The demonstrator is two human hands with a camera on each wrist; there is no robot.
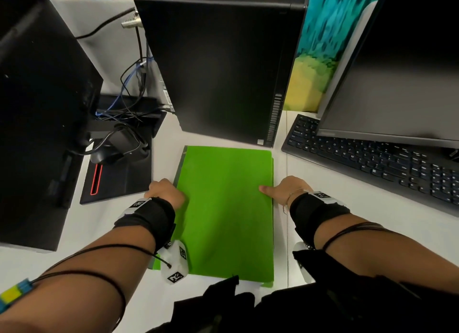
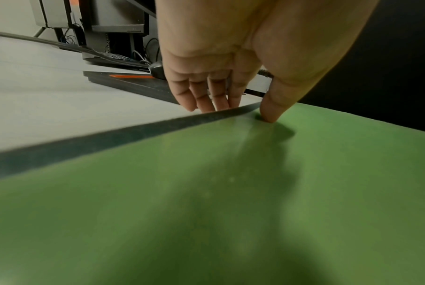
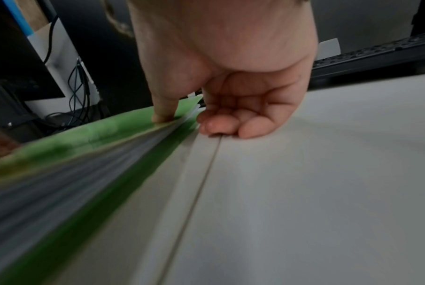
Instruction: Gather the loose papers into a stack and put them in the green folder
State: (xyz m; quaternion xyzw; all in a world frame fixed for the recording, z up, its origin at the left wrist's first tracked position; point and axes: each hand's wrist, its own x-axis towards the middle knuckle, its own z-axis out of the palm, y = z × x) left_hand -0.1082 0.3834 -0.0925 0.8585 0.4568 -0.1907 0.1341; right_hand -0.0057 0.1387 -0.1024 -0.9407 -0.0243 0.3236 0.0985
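Note:
The green folder [image 1: 226, 208] lies shut and flat on the white table [image 1: 99, 233], its dark spine along the left side. My left hand [image 1: 169, 188] holds the spine edge: in the left wrist view the thumb [image 2: 270, 113] presses on the cover [image 2: 230, 192] and the fingers [image 2: 206, 100] reach down beside the edge. My right hand [image 1: 283, 188] holds the folder's open right edge, thumb [image 3: 162, 111] on the top cover [image 3: 60, 150] and fingers [image 3: 218, 125] curled against the table beside it. Paper edges [image 3: 60, 185] show between the two covers.
A black computer tower [image 1: 218, 67] stands just behind the folder. A keyboard [image 1: 372, 164] and monitor [image 1: 397, 84] are to the right. On the left are a monitor base [image 1: 119, 173] and tangled cables [image 1: 129, 104]. A table seam [image 3: 199, 192] runs beside the folder's right edge.

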